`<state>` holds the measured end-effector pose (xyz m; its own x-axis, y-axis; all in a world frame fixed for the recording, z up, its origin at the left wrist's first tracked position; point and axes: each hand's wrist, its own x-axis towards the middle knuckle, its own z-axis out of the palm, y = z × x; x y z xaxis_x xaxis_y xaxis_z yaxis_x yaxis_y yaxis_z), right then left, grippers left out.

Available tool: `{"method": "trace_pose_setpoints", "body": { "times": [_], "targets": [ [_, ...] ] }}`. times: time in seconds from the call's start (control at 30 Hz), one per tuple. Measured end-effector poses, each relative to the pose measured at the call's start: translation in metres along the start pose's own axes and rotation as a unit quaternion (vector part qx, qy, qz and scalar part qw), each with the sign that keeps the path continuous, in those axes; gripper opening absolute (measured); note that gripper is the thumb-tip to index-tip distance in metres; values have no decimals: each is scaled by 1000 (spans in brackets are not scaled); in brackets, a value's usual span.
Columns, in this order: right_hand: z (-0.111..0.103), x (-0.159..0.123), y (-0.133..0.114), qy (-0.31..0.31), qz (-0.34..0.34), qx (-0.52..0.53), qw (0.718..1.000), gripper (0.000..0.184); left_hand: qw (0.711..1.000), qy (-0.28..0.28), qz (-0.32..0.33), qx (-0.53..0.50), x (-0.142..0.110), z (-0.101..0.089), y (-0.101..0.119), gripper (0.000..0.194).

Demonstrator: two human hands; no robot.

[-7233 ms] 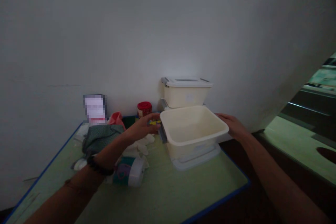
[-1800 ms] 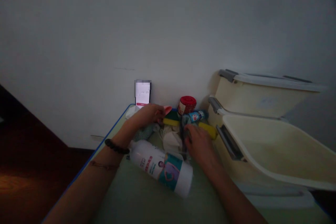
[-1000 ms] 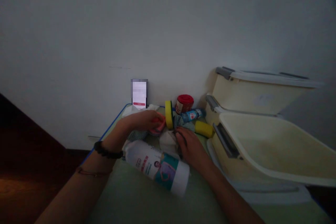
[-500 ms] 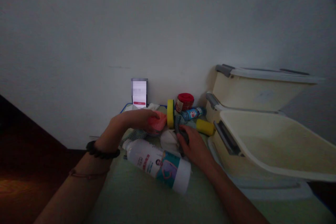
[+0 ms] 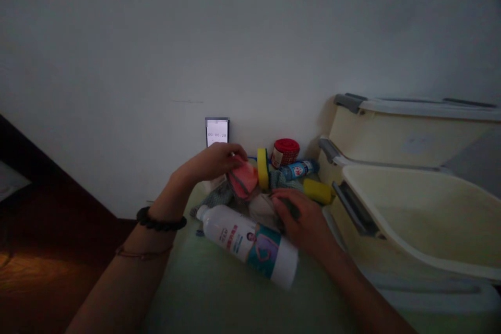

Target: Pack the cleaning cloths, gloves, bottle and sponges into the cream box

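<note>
My left hand (image 5: 219,160) is closed on a pink cloth (image 5: 245,176) and lifts its upper corner between thumb and fingers. The cloth's lower part hangs beside a yellow ring-shaped roll (image 5: 262,169) standing on edge. My right hand (image 5: 303,216) has its fingers curled at the edge of a crumpled pale cloth (image 5: 264,209); a dark shape shows within its grip, too dim to name. In front of both hands a large white bottle (image 5: 242,240) lies on its side, cap to the left. A grey-green checked cloth (image 5: 219,197) lies partly under the pink one.
Behind stand a red roll (image 5: 285,153) and a lying blue bottle (image 5: 299,169), with a yellow cylindrical item (image 5: 318,191) nearby. At the right a cream storage box (image 5: 415,214) stands with its lid raised. A lit phone (image 5: 217,130) leans on the wall (image 5: 250,52).
My left hand has risen slightly and pulled the pink cloth's corner up, so the cloth hangs more open. My right hand has shifted slightly nearer me. The whole view has slid to the left.
</note>
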<state>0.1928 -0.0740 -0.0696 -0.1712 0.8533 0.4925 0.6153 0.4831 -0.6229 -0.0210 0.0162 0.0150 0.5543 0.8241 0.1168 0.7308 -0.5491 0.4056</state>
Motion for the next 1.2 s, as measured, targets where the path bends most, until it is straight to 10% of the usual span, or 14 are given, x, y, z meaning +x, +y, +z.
{"method": "trace_pose_setpoints", "body": {
  "times": [0.23,0.63,0.77,1.0,1.2],
  "targets": [
    [0,0,-11,66,-51,10,996,14,944,153,96,-276,-7,-6,24,19],
    [1,-3,-5,-16,-80,31,996,27,912,-73,97,-391,-17,-10,30,54],
    [4,-4,-3,-16,-90,17,996,36,922,-78,87,-370,-13,-6,34,50],
    [-1,-1,-2,102,-90,-23,991,46,943,104,65,-310,-6,-4,27,33],
    [-20,0,-16,203,-128,-83,967,63,982,162,76,-65,-9,-11,29,27]
  ]
}}
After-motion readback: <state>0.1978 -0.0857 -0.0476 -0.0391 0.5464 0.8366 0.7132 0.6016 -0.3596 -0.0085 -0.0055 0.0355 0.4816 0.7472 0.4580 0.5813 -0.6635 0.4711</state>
